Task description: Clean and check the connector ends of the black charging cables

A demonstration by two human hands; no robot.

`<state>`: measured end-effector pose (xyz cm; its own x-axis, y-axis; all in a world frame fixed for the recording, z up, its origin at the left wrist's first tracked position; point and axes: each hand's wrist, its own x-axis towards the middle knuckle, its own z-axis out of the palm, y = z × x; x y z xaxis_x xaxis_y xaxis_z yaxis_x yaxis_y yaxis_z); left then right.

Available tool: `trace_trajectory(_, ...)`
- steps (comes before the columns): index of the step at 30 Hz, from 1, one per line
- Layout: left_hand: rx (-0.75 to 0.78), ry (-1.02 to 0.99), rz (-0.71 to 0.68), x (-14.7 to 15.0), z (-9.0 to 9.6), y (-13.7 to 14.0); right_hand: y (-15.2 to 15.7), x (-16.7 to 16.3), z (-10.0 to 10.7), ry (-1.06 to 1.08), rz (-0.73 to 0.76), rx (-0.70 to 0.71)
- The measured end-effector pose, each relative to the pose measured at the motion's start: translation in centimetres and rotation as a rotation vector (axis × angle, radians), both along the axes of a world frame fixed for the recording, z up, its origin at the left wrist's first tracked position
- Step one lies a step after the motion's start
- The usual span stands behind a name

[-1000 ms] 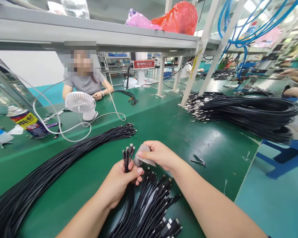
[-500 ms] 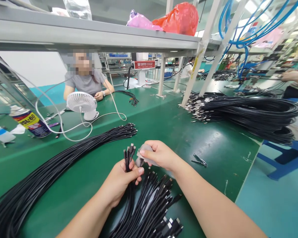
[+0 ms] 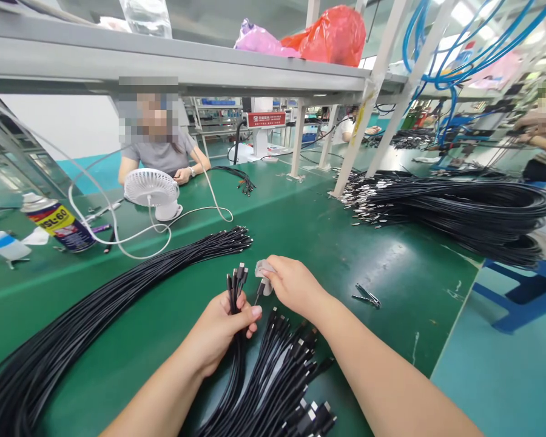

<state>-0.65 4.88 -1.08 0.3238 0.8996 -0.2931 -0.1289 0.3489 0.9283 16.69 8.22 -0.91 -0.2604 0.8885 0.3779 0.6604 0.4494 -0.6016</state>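
Note:
My left hand is closed round several black USB cables, their metal-tipped plugs sticking up above the fingers. One single cable plug leans out to the right of this bunch, its cord at my left thumb and fingers. My right hand pinches a crumpled greyish-white cloth right beside that plug; whether the cloth touches it I cannot tell. Below both hands a fanned pile of black cables lies on the green table, plug ends pointing up and to the right.
A long cable bundle curves along the left. Coiled cables lie at the right behind small nail clippers. A white fan and spray can stand left. A co-worker sits opposite, under the overhead shelf.
My right hand has turned and drawn slightly back, so the cloth no longer wraps the single plug and more of that plug shows. My left hand keeps its hold on the cables.

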Motion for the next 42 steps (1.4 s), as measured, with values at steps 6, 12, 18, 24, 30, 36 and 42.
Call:
trace_trajectory(6,-0.009,-0.012,0.016,0.16,0.46,-0.08,-0.27,0.52,0.72,0.445,0.057,-0.177)
trace_trajectory(12,0.008,-0.028,-0.004,0.25,0.37,-0.12,-0.14,0.19,-0.02,0.487,0.287,-0.568)
trace_trajectory(18,0.012,-0.041,-0.012,0.25,0.12,-0.14,-0.26,-0.01,0.06,0.616,0.405,-0.776)
trace_trajectory(24,0.027,-0.032,0.009,0.17,0.01,-0.13,-0.36,-0.21,0.41,0.651,0.298,-0.772)
trace_trajectory(30,0.012,-0.038,-0.004,0.17,-0.08,-0.30,-0.44,0.37,0.63,0.645,0.404,-0.740)
trace_trajectory(36,0.024,-0.046,0.035,0.25,0.13,-0.28,-0.30,0.30,0.45,0.662,0.413,-0.784)
trace_trajectory(42,0.023,-0.038,0.002,0.37,0.19,-0.31,-0.39,0.22,0.47,0.648,0.428,-0.828)
